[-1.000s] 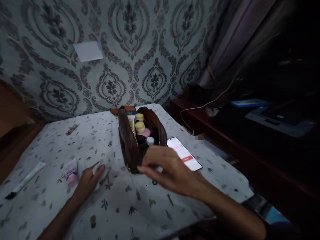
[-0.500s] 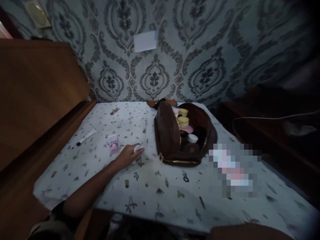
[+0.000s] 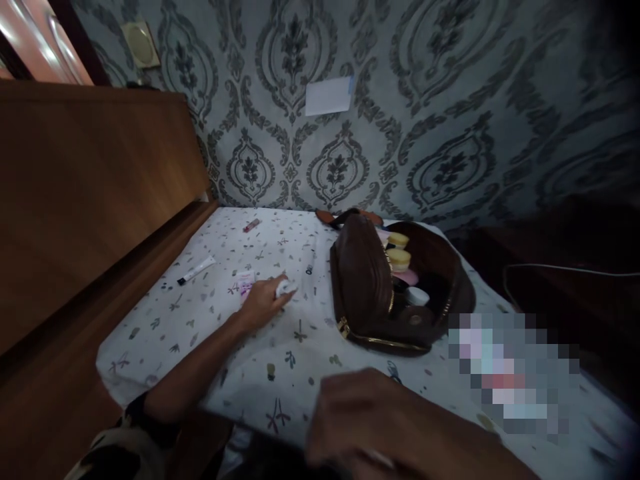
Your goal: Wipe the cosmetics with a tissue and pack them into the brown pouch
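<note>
My left hand (image 3: 263,303) is closed on a small white item (image 3: 286,287) over the patterned white cloth, left of the open brown bag (image 3: 363,280). My right hand (image 3: 365,413) is blurred at the bottom, in front of the bag, its fingers curled; a pale sliver shows under it, too smeared to name. Inside the bag are yellow-lidded jars (image 3: 399,259) and a white-capped one (image 3: 417,297). A white and purple tube (image 3: 245,281) lies just beyond my left hand and is partly hidden by it.
A slim white tube (image 3: 197,271) with a dark cap and a small reddish tube (image 3: 252,225) lie on the cloth at the left. A wooden panel (image 3: 100,200) stands along the left side. A cable (image 3: 565,268) runs at the right. The patterned wall (image 3: 290,120) is behind.
My right hand has come into view at the bottom. The view has shifted left, so the bag and tubes appear further right. My left hand still holds the white item, now nearer the purple tube.
</note>
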Demonstrator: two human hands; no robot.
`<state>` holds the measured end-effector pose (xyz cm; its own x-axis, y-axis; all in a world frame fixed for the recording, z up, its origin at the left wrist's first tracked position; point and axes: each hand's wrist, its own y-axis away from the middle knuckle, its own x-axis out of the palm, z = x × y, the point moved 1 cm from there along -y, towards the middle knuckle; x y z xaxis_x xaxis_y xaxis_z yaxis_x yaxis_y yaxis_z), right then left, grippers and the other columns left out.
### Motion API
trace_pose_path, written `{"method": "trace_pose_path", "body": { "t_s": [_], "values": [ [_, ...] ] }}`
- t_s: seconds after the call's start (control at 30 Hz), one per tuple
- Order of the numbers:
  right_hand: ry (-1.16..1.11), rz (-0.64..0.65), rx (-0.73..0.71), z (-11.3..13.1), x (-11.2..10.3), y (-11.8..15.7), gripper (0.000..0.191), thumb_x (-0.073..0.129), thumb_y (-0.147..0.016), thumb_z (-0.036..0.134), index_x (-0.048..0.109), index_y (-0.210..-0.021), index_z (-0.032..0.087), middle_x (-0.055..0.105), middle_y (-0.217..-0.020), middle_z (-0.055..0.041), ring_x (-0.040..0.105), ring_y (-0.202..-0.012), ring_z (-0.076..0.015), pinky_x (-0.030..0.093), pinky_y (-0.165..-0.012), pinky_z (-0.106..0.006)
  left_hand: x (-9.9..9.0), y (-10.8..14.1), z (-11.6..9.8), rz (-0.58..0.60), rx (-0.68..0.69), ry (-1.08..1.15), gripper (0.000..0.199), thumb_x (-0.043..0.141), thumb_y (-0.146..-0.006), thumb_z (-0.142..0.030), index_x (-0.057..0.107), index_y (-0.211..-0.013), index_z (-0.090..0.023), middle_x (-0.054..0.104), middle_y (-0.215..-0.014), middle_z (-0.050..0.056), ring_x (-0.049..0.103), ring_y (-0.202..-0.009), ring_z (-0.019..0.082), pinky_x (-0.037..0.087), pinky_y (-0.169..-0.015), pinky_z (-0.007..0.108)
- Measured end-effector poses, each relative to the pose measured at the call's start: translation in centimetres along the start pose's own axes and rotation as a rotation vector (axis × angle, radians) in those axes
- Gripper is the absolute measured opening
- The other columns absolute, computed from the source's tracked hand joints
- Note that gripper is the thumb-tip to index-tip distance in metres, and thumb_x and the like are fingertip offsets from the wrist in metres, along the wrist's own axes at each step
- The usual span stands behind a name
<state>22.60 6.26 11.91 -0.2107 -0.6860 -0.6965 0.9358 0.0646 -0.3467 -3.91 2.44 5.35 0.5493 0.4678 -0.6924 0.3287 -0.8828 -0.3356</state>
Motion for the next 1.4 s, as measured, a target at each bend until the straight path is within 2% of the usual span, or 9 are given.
{"method": "trace_pose_path", "body": {
  "t_s": [0.1,0.23,0.5,0.7,0.83,1.0,1.17,1.33,1.4],
  "values": [
    [-0.072,-0.005,0.114,-1.6,0.1,-4.5,0.027,0.049,-0.091,0.014,0.072,-0.103,0.021,0.075,-0.096,-0.0059,0.067,-0.092,-0.0173,0.05,-0.083,-0.027,-1.8,-0.7,1.0,-0.169,-0.092,-0.059,0.033,0.042,-0.093,-0.046,0.058,-0.083,-0.019,0.052,-0.063,-0.003,0.049,-0.06,0.013,0.038,-0.064,0.024],
    [-0.254,0.023,0.274,-4.8,2.7,-7.5,0.025,0.052,-0.085,0.012,0.074,-0.096,0.016,0.074,-0.083,-0.004,0.065,-0.072,-0.0135,0.048,-0.069,-0.023,-4.0,-2.6,3.7,-0.281,-0.265,-0.222,0.042,0.033,-0.095,-0.05,0.053,-0.076,-0.019,0.046,-0.06,-0.004,0.046,-0.061,0.013,0.036,-0.06,0.023],
    [-0.948,-0.138,0.453,-10.5,8.4,-7.4,0.028,0.068,-0.079,0.04,0.07,-0.089,0.013,0.068,-0.074,-0.0014,0.06,-0.062,-0.0094,0.046,-0.063,-0.023,-7.0,-11.6,10.3,-0.205,-0.451,-0.445,0.027,0.045,-0.094,-0.038,0.059,-0.09,-0.015,0.065,-0.088,0.009,0.06,-0.087,0.024,0.042,-0.073,0.03],
    [-1.222,-0.23,0.553,-11.7,8.6,-7.1,0.042,0.079,-0.067,0.049,0.068,-0.085,0.012,0.068,-0.07,-0.0011,0.058,-0.054,-0.0083,0.042,-0.056,-0.023,-6.2,-15.8,12.7,-0.109,-0.509,-0.564,0.042,0.038,-0.096,-0.041,0.054,-0.12,-0.01,0.055,-0.132,0.028,0.051,-0.123,0.039,0.044,-0.091,0.046],
    [-1.291,-0.262,0.519,-11.9,8.3,-7.2,0.044,0.081,-0.065,0.049,0.068,-0.083,0.011,0.068,-0.069,-0.0023,0.059,-0.055,-0.0087,0.043,-0.057,-0.023,-5.0,-16.2,13.4,-0.033,-0.51,-0.609,0.041,0.04,-0.092,-0.032,0.051,-0.125,-0.01,0.056,-0.13,0.029,0.052,-0.12,0.041,0.045,-0.09,0.05],
    [-1.342,-0.277,0.504,-12.1,8.2,-7.1,0.042,0.081,-0.066,0.046,0.069,-0.085,0.01,0.069,-0.071,-0.0026,0.06,-0.055,-0.0086,0.044,-0.058,-0.023,-4.7,-16.3,13.0,-0.038,-0.498,-0.645,0.039,0.043,-0.087,-0.025,0.053,-0.12,-0.009,0.057,-0.127,0.031,0.053,-0.12,0.042,0.045,-0.09,0.051],
    [-1.411,-0.409,0.515,-12.5,7.9,-7.2,0.043,0.083,-0.063,0.043,0.07,-0.088,0.01,0.071,-0.071,-0.0039,0.063,-0.056,-0.0101,0.043,-0.055,-0.022,-4.3,-16.3,10.8,-0.053,-0.535,-0.549,0.042,0.042,-0.089,-0.04,0.055,-0.112,-0.008,0.068,-0.093,0.021,0.066,-0.087,0.035,0.05,-0.067,0.038],
    [-1.5,-0.727,0.474,-12.9,7.4,-7.4,0.062,0.087,-0.061,0.046,0.067,-0.111,0.016,0.071,-0.089,-0.0049,0.069,-0.071,-0.015,0.046,-0.056,-0.023,-2.1,-9.8,4.8,-0.061,-0.189,-0.27,0.047,0.041,-0.088,-0.049,0.052,-0.121,-0.016,0.067,-0.076,0.003,0.062,-0.067,0.022,0.049,-0.061,0.03],
    [-1.533,-0.806,0.449,-13.0,7.4,-7.5,0.062,0.087,-0.064,0.044,0.065,-0.116,0.019,0.071,-0.096,-0.0049,0.07,-0.077,-0.0165,0.049,-0.06,-0.025,-1.0,-5.8,1.9,-0.044,-0.041,-0.219,0.047,0.04,-0.089,-0.049,0.052,-0.123,-0.019,0.069,-0.09,0.004,0.06,-0.061,0.019,0.051,-0.063,0.032]
  ]
}}
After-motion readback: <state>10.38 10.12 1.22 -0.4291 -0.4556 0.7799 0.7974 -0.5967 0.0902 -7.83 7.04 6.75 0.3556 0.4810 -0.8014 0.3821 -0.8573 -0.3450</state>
